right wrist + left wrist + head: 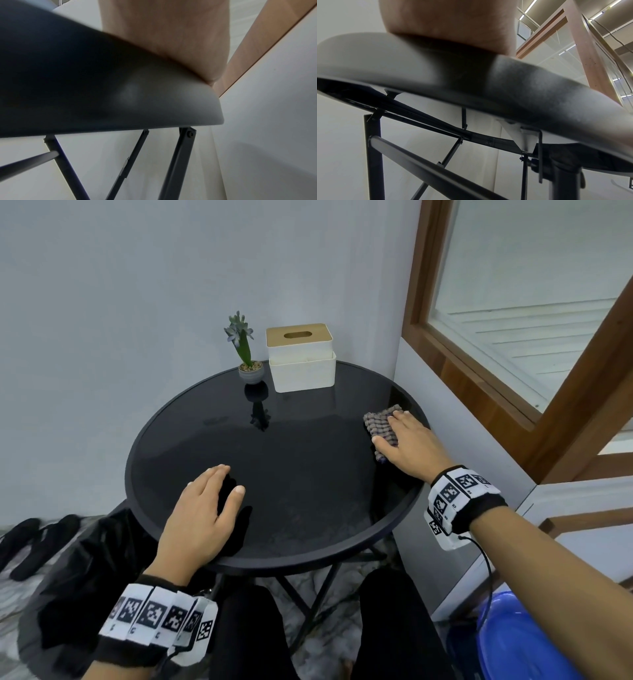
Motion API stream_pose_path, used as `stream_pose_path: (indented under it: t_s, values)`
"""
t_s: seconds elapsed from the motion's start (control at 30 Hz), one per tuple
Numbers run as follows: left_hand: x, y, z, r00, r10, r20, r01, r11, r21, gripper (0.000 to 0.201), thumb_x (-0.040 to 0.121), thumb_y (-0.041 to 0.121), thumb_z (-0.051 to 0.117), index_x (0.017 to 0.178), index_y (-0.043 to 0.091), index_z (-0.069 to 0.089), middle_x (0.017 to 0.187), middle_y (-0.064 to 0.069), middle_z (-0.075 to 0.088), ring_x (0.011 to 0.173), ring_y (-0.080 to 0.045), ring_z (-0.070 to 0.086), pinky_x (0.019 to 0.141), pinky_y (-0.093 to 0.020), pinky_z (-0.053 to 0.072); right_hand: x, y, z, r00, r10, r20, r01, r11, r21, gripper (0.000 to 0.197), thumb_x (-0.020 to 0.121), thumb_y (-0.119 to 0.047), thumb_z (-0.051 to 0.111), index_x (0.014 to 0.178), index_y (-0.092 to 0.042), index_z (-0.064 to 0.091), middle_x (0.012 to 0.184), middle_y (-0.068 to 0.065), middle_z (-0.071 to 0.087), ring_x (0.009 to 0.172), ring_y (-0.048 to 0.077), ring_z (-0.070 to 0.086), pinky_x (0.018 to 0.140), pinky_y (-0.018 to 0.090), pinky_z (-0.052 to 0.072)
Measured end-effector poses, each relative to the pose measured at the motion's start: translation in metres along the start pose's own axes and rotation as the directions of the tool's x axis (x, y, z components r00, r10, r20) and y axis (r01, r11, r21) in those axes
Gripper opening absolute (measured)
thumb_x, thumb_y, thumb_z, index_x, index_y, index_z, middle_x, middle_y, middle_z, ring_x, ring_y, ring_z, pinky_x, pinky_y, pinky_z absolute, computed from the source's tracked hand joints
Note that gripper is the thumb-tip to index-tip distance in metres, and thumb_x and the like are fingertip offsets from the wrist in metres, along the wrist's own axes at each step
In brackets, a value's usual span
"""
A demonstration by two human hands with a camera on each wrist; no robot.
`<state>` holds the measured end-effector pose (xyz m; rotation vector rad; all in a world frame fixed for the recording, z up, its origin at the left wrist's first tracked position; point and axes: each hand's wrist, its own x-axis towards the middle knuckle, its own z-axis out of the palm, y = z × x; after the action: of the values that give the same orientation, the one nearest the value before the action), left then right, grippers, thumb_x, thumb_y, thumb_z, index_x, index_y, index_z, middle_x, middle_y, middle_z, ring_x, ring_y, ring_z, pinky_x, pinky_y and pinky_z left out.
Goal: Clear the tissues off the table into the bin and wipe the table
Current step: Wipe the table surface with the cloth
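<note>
The right hand (406, 441) lies flat on a checked cloth (382, 428), fingers straight and pressing it down rather than gripping it. The cloth sits on the round black bench (301, 474), close to the rim on the side nearest the wooden window frame (455, 361). The left hand (202, 515) rests palm-down on the bench too, released, with fingers together and the thumb spread, near the rim closest to the person. Both wrists wear bands of black-and-white markers.

From the wrist views only the heel of each hand meeting the bench rim (522, 88) shows, with the folding black legs (180, 162) under it; the fingers are hidden there.

Across the bench from the left hand, by the wall, stands a white tissue box (301, 361) with a wooden slotted lid, and just beside it a small potted plant (248, 354) in a grey pot, mirrored in the glossy top. I see no loose tissues on the bench.

Below the bench on the left hand's side hangs a black bin bag (85, 570); past it lie black sandals (30, 542) on the floor. On the right hand's side, low down, is a blue basin (524, 645).
</note>
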<state>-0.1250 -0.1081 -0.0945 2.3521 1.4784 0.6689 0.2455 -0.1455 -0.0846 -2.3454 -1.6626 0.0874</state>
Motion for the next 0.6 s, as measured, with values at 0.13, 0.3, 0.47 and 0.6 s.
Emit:
stream_pose_path:
  t_s: [0.13,0.3,0.47,0.6]
  values:
    - [0.001,-0.003,0.001,1.0,-0.005,0.007,0.005,1.0,0.008,0.057,0.097,0.049,0.04,0.145,0.019,0.042,0.151,0.004,0.041,0.142,-0.015,0.032,0.113,-0.032,0.026,-0.002,-0.001,-0.001,1.0,-0.007,-0.019,0.007,1.0,0.014,0.07,0.094,-0.056,0.038,0.148,-0.012,0.033,0.158,0.006,0.028,0.147,0.022,0.022,0.118,0.04,0.02]
    - [0.004,-0.003,-0.002,1.0,0.02,0.021,-0.02,1.0,-0.003,0.056,0.098,0.046,0.043,0.145,0.015,0.042,0.151,0.001,0.041,0.141,-0.016,0.033,0.115,-0.032,0.024,-0.004,-0.003,-0.005,0.999,-0.013,-0.034,0.013,1.0,0.015,0.069,0.093,-0.057,0.039,0.145,-0.011,0.039,0.154,0.008,0.035,0.144,0.025,0.029,0.118,0.04,0.024]
    - [0.007,0.002,-0.007,0.999,0.025,0.038,-0.024,1.0,-0.007,0.059,0.096,0.046,0.047,0.146,0.016,0.04,0.152,0.002,0.039,0.141,-0.015,0.032,0.113,-0.029,0.025,-0.009,-0.013,-0.012,0.998,-0.041,-0.04,0.042,0.999,0.01,0.071,0.09,-0.062,0.04,0.141,-0.013,0.044,0.149,0.008,0.043,0.138,0.025,0.037,0.114,0.041,0.03]
    - [0.015,0.013,-0.015,0.998,0.03,0.054,-0.03,1.0,-0.004,0.062,0.094,0.048,0.05,0.147,0.017,0.038,0.152,0.003,0.038,0.14,-0.017,0.035,0.112,-0.035,0.031,-0.017,-0.026,-0.021,0.995,-0.086,-0.048,0.088,0.995,0.046,0.074,0.085,-0.066,0.046,0.139,-0.015,0.045,0.145,0.007,0.047,0.133,0.025,0.044,0.111,0.04,0.035]
